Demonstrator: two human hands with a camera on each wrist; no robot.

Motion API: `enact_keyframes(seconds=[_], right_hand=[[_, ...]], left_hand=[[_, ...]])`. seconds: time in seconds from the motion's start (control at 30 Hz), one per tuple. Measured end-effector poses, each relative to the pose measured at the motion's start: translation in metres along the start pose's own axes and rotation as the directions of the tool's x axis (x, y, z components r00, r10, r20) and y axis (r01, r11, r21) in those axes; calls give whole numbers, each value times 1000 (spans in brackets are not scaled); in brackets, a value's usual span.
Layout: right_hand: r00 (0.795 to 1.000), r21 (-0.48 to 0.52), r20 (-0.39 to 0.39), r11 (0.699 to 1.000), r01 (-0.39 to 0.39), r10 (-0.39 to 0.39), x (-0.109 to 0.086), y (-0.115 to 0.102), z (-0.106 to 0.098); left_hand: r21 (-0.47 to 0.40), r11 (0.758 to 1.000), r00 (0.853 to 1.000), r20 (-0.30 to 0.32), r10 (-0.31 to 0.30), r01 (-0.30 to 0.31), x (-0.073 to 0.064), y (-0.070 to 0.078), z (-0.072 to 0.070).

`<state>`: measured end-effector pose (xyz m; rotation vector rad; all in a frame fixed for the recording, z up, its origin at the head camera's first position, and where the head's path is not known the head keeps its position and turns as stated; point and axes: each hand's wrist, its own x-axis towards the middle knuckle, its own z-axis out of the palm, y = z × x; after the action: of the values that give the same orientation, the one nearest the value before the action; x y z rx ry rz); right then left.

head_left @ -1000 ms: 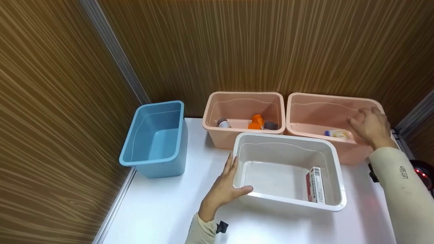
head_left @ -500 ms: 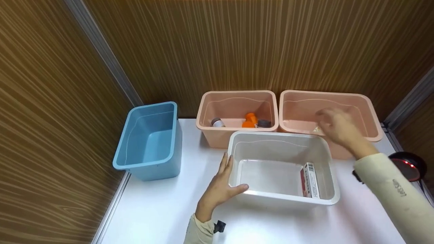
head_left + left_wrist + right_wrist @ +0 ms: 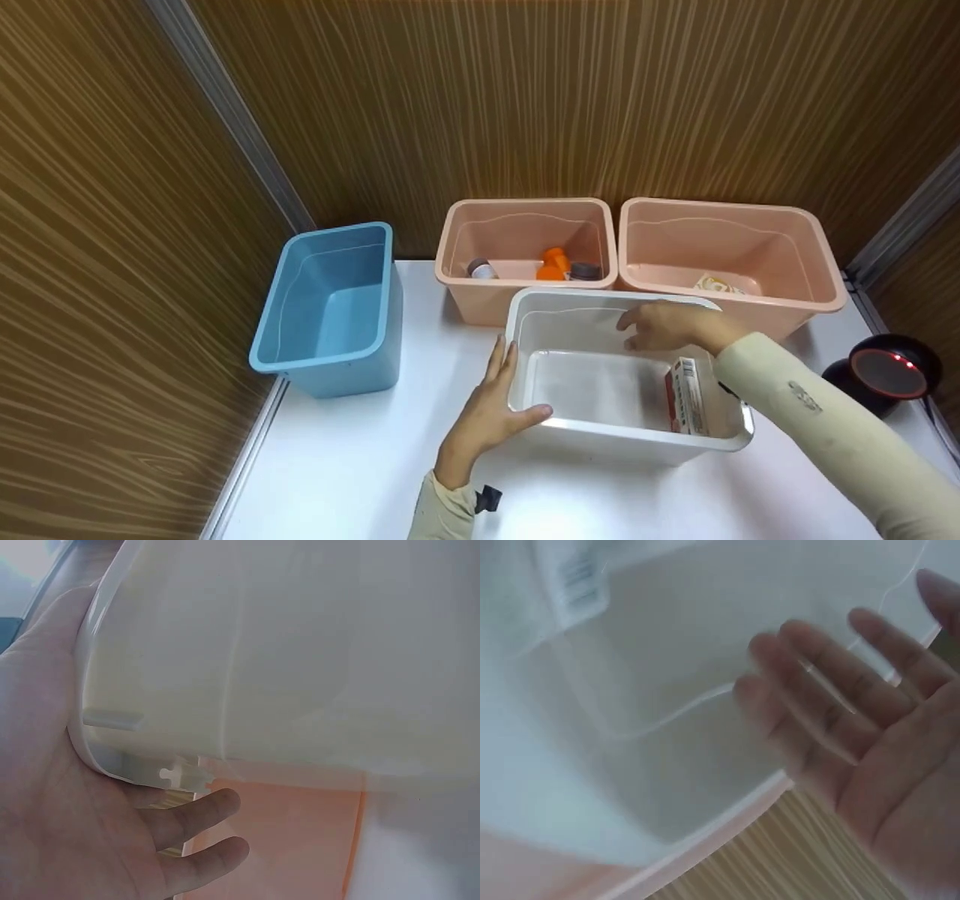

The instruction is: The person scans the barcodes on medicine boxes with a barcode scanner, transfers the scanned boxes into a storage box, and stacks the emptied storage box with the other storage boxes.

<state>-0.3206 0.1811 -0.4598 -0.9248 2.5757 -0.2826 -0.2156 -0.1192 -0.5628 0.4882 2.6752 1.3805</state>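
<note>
My left hand (image 3: 487,412) lies against the left end of a white plastic bin (image 3: 645,431), thumb over the front rim and fingers fairly straight along the side. In the left wrist view the palm (image 3: 75,832) meets the bin's rounded corner. Over the inside of that bin is my right hand (image 3: 664,326); the right wrist view has its fingers (image 3: 840,667) spread, holding nothing. A red and white box (image 3: 686,397) stands on edge at the right end inside the bin, partly beside the right forearm.
Behind are two peach bins; the left one (image 3: 454,255) has orange bottles (image 3: 555,262) and dark-capped ones (image 3: 481,268), the right one (image 3: 825,262) a patterned packet (image 3: 716,283). A blue bin (image 3: 330,367) stands left. A black round device (image 3: 889,367) with red lights sits right.
My right hand has swept left and toward me, from over the right peach bin to above the white bin. The packet in the peach bin now lies in a different position. The left hand stays put.
</note>
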Motion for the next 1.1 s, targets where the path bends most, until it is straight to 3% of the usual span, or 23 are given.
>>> enact_keyframes(seconds=[0.1, 0.17, 0.23, 0.37, 0.47, 0.57, 0.63, 0.73, 0.8, 0.87, 0.9, 0.97, 1.03, 1.1], right_hand=[[999, -4, 38, 1000, -26, 26, 7, -2, 1], [989, 18, 115, 996, -93, 90, 9, -2, 1], [962, 52, 214, 981, -186, 171, 11, -2, 3], [873, 121, 392, 925, -361, 289, 17, 4, 15], [835, 153, 458, 898, -411, 304, 21, 10, 29], [818, 169, 488, 887, -431, 304, 21, 13, 38], [818, 200, 496, 878, -435, 292, 22, 13, 41], [888, 295, 413, 892, -341, 203, 22, 12, 41], [936, 389, 318, 880, -272, 149, 22, 10, 39], [969, 423, 225, 885, -195, 106, 21, 8, 38], [972, 417, 205, 888, -194, 117, 20, 7, 37], [959, 351, 215, 902, -253, 185, 18, 6, 39], [918, 281, 291, 894, -349, 268, 17, 5, 44], [860, 237, 352, 853, -465, 371, 15, 3, 52]], left_hand=[[-6, 1000, 1000, 3, 9, -9, -1, -1, 0], [-10, 1000, 1000, 3, 13, -13, -1, 0, -1], [-14, 1000, 1000, 3, 19, -19, 0, 0, -1], [-8, 1000, 1000, -1, 20, -20, -1, -2, -3], [-7, 1000, 1000, 1, 20, -20, -1, -3, -2], [-16, 1000, 1000, -1, 23, -23, -1, -3, 0], [-22, 999, 1000, 1, 23, -23, -1, -2, 1], [-29, 999, 1000, -5, 27, -27, -1, -1, 1], [-31, 999, 999, -5, 32, -32, -1, -1, 0], [-32, 999, 999, -7, 38, -38, -1, -1, 0], [-37, 999, 999, -7, 40, -40, -1, -1, 0], [-42, 998, 999, -6, 42, -42, -1, -2, 0], [-47, 998, 999, -6, 40, -40, -1, -2, 0], [-51, 998, 999, -4, 35, -35, -1, -2, 1]])
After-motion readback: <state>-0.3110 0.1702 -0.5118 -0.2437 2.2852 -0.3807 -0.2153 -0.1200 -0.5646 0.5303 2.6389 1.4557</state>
